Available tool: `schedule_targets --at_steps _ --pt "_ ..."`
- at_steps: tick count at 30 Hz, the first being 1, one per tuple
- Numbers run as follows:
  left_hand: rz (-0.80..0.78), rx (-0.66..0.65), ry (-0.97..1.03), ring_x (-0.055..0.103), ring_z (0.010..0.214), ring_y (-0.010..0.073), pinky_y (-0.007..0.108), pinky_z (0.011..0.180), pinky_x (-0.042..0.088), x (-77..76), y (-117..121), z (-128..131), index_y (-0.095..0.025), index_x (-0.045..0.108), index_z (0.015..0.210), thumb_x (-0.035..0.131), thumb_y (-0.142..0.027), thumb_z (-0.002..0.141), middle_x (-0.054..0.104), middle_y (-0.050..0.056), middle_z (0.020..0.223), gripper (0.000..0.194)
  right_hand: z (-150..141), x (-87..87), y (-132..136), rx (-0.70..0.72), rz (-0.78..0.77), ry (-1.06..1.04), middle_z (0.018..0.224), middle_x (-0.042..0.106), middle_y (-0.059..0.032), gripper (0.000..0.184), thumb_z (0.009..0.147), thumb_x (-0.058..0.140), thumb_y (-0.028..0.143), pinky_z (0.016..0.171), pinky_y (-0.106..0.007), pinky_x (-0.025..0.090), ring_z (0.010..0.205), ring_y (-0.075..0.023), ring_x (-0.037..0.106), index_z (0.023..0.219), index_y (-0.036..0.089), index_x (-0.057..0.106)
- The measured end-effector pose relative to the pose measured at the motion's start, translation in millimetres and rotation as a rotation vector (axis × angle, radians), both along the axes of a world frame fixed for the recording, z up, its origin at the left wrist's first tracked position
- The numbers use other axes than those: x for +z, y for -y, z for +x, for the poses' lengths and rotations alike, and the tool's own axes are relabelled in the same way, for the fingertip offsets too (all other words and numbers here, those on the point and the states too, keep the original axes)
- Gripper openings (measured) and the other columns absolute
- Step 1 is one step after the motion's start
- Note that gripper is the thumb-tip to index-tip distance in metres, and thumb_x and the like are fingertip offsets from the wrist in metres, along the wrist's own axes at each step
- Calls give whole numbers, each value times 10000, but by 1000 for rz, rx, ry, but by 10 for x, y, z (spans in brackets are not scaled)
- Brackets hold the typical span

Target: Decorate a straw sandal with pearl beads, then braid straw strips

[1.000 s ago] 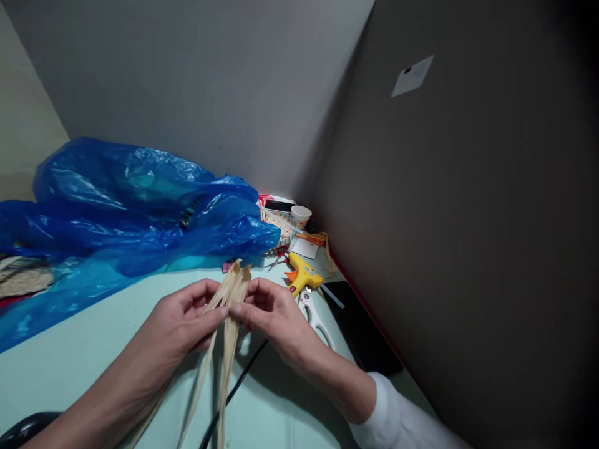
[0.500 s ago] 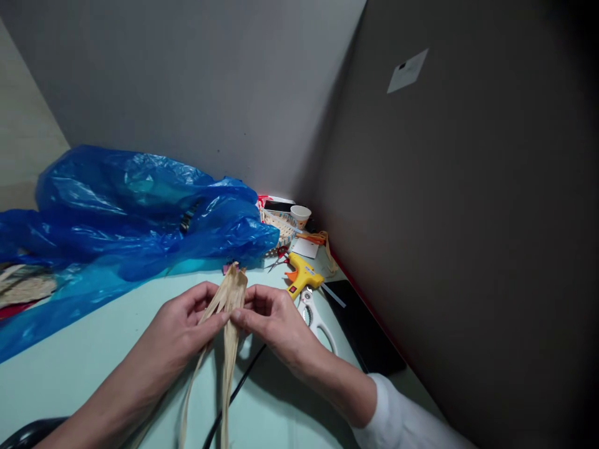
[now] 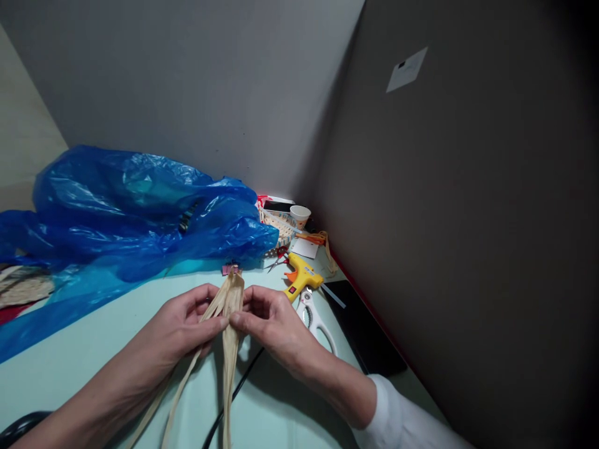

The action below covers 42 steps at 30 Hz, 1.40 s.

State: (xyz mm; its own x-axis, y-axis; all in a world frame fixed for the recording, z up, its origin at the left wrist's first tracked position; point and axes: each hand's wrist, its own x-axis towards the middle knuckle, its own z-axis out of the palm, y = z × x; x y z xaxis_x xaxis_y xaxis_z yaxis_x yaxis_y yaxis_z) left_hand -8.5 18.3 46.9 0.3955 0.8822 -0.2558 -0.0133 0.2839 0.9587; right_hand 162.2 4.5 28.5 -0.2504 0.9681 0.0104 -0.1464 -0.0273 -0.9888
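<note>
Left fingers (image 3: 211, 327), right fingers (image 3: 250, 322) pinching pale strips (image 3: 228, 362); lower ends cut off, grip behind hidden.

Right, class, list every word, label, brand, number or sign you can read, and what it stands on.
No text can be read.
Yellow glue gun: pale label, too small to read.
White sheet on the right wall: dark mark, too blurred to read.

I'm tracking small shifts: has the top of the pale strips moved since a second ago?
Yes: the top of the pale strips shifted slightly left and down in the picture, against the yellow glue gun.
</note>
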Motion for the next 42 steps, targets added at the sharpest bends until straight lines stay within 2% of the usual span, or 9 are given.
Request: schedule_targets --at_steps 7,10,13,18,23,31,36,40,42 --pt "81 38 -61 349 493 80 183 453 229 -49 -28 46 -208 631 861 847 -278 586 488 -89 589 357 -11 -48 14 -13 89 52 811 595 -5 143 772 671 232 721 -266 422 745 -143 537 873 157 602" --pt "134 35 -47 448 524 116 198 484 336 -130 -89 10 -223 632 852 842 -250 592 457 -100 560 335 -26 -61 24 -83 146 184 788 581 1 76 805 629 198 691 -261 414 732 -146 516 867 165 600" --pt "210 13 -57 620 753 186 241 687 485 -254 -142 -4 -228 620 859 818 -272 653 582 -63 675 289 -38 -58 37 -115 171 308 749 566 14 29 820 604 174 652 -254 398 698 -142 504 844 174 588" --pt "325 60 -111 621 791 182 243 722 482 -432 -142 33 -232 597 917 733 -295 749 657 -40 795 225 -38 3 87 -131 238 429 727 549 30 24 842 561 178 638 -258 374 674 -136 494 820 187 556" --pt "403 26 -164 621 820 199 262 750 489 -471 -137 27 -239 576 938 662 -245 784 675 -28 823 176 -38 58 122 -141 235 513 696 515 46 87 819 546 142 621 -255 346 662 -133 476 783 202 494" --pt "503 25 -333 633 828 241 283 723 473 -417 -160 -36 -249 612 941 653 -301 813 686 -5 829 144 -10 17 78 -20 34 250 691 486 41 61 753 562 184 597 -251 324 646 -121 433 800 184 523" --pt "393 61 -231 616 799 220 254 686 467 -272 -87 -3 -231 667 960 745 -334 732 665 1 842 263 19 52 67 30 18 82 717 473 22 159 800 596 317 638 -264 317 680 -129 408 795 161 564" --pt "140 -4 -92 363 522 105 188 463 262 -186 -29 2 -227 673 1044 760 -351 731 481 -70 653 347 31 7 27 49 109 73 774 502 2 246 882 580 399 726 -276 355 755 -148 442 802 166 576" --pt "95 12 -55 368 522 103 187 460 267 -146 -4 11 -228 678 1058 770 -361 730 495 -62 661 366 30 -26 17 48 145 116 819 538 -8 250 919 549 407 764 -285 377 800 -161 481 823 177 568"
